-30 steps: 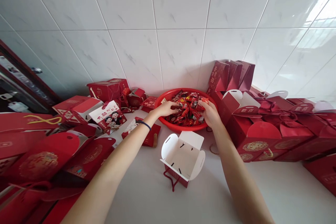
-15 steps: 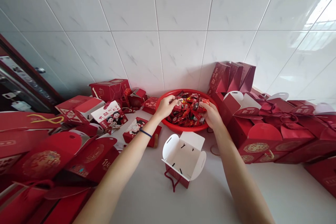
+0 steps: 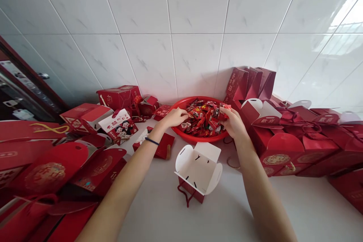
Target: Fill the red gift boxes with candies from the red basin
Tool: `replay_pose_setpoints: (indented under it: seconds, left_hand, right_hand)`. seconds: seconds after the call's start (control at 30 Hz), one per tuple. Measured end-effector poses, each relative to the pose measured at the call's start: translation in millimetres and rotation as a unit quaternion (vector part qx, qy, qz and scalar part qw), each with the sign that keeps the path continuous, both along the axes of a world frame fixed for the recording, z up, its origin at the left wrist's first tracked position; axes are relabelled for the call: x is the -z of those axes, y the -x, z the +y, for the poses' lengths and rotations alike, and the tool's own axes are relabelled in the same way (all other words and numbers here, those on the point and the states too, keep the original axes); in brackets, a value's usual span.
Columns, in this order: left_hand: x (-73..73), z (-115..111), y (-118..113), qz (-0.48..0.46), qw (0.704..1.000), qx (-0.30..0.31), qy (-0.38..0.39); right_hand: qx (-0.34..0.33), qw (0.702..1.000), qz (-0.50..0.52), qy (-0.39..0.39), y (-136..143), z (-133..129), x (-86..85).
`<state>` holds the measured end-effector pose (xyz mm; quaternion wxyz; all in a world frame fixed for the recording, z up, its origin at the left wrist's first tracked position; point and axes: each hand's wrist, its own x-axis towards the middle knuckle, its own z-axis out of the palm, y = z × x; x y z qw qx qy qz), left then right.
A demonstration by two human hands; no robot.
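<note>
A red plastic basin point(image 3: 195, 139) stands against the wall, heaped with small wrapped candies point(image 3: 202, 118) in mostly red wrappers. Over its left rim reaches my left hand point(image 3: 176, 117), fingers curled together; what they hold, if anything, does not show clearly. One candy with white print point(image 3: 185, 126) lies just below those fingertips. My right hand point(image 3: 233, 123) is at the basin's right side, pinching a red candy packet point(image 3: 226, 107) between thumb and fingers. In front of the basin sits a red gift box point(image 3: 202, 168), its white inside showing, flaps up and a dark red cord at its side.
Red gift boxes point(image 3: 102, 166) crowd the left side of the white table point(image 3: 159, 204). More boxes point(image 3: 283, 147) are packed on the right, with folded ones point(image 3: 249, 83) behind. A flat red box point(image 3: 163, 144) lies under my left forearm. White tiles point(image 3: 195, 64) rise behind.
My left hand has moved left and slightly down, away from the printed packet it held up. My right hand has shifted a little right, with a red packet at its fingertips.
</note>
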<state>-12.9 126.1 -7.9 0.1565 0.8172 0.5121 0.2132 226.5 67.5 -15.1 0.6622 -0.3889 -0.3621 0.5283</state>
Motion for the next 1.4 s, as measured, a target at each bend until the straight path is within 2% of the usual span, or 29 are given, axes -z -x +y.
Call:
replay_pose_setpoints:
  seconds: [0.13, 0.33, 0.53, 0.73, 0.97, 1.2, 1.4]
  left_hand:
    - [2.0, 16.7, -4.7, 0.004, 1.0, -0.029, -0.01]
    - [10.0, 56.1, -17.1, 0.008, 0.997, -0.079, -0.002]
    - [23.7, 83.2, -26.0, 0.01, 0.997, -0.068, 0.039]
    - [33.0, 87.1, -24.4, -0.006, 0.996, -0.035, 0.084]
    - [27.4, 79.5, -18.7, -0.017, 0.991, 0.008, 0.132]
    - [20.3, 98.6, -34.8, -0.027, 0.998, -0.043, 0.047]
    - [26.1, 115.9, -56.8, 0.003, 0.998, -0.027, 0.063]
  right_hand:
    - [0.03, 0.999, 0.008, 0.015, 2.9, 3.1, 2.9]
    - [0.075, 0.996, 0.028, 0.042, 8.4, 8.8, 9.2]
    - [0.07, 0.996, 0.037, 0.042, 12.2, 8.5, 9.8]
    - [0.068, 0.996, 0.04, 0.044, 10.9, 9.1, 10.5]
    - [0.074, 0.995, 0.047, 0.047, 10.8, 9.4, 11.2]
    - [0.073, 0.995, 0.053, 0.045, 11.5, 7.6, 7.5]
    - [0.068, 0.996, 0.046, 0.045, 10.8, 11.6, 11.3]
